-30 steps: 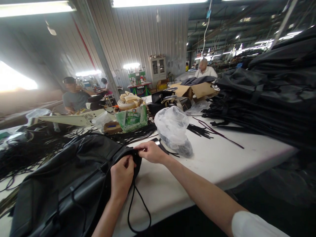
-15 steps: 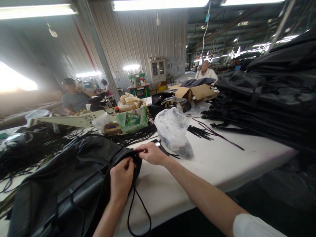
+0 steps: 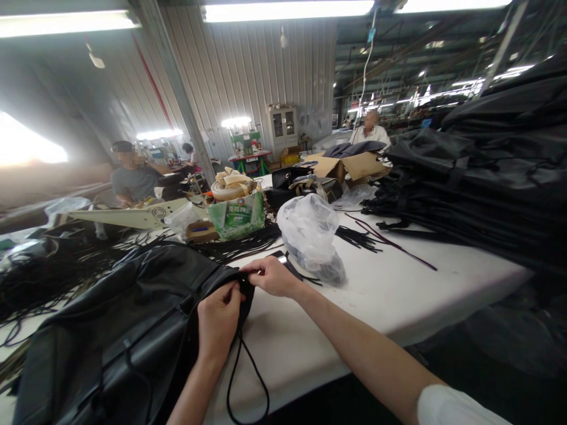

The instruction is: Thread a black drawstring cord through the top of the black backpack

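A black bag (image 3: 146,313) lies on its side across the left of the table, its mouth toward the middle. At the rim of that mouth my left hand (image 3: 219,316) is closed, thumb and fingers pinched on the edge from inside. My right hand (image 3: 272,276) pinches the same rim from the far side, its fingertips close to those of my left. A black cord (image 3: 248,378) hangs in a loop from the rim below my hands. Whether either hand also grips the cord at the edge is hidden by the fingers.
A clear plastic bag (image 3: 310,236) with dark contents stands on the white table (image 3: 390,283) beyond my right hand. Behind are a green box (image 3: 237,215) with rolled webbing and bundles of black cords (image 3: 358,238). Stacked black bags (image 3: 478,177) rise at right. Other people sit farther back.
The hanging cord loop has swung slightly to the left. Both hands stay pinched at the bag's rim in nearly the same place.
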The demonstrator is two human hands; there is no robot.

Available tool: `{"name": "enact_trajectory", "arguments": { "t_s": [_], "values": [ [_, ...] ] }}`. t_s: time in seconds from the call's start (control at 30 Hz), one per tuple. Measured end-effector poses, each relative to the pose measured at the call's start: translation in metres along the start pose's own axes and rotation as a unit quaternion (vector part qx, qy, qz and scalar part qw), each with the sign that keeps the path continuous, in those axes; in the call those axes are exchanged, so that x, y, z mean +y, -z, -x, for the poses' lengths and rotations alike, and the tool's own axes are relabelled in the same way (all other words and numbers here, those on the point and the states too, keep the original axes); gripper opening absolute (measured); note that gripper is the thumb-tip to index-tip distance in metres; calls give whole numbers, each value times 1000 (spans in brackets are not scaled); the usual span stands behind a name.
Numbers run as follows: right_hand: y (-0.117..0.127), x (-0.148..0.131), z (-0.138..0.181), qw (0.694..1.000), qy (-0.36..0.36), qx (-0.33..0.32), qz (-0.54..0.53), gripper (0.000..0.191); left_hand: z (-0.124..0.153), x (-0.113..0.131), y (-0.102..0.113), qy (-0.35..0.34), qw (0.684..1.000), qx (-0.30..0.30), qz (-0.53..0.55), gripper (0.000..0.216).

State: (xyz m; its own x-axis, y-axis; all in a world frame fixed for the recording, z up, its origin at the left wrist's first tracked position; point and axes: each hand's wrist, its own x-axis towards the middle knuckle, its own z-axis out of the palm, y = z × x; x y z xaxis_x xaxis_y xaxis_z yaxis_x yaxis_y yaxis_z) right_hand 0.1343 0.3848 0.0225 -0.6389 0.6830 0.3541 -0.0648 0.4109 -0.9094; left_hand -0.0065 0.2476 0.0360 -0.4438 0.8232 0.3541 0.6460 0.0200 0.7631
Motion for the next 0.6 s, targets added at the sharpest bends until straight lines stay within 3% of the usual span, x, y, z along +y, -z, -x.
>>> {"name": "enact_trajectory", "arguments": {
  "t_s": [0.27,0.6],
  "values": [
    [0,2,-1,1000,-8,-6,-11,43,3,-2,5,51,996,-11,79,46],
    [-1,4,-1,1000,-17,3,-12,42,2,-4,4,25,999,-19,-27,39]
  ]
}}
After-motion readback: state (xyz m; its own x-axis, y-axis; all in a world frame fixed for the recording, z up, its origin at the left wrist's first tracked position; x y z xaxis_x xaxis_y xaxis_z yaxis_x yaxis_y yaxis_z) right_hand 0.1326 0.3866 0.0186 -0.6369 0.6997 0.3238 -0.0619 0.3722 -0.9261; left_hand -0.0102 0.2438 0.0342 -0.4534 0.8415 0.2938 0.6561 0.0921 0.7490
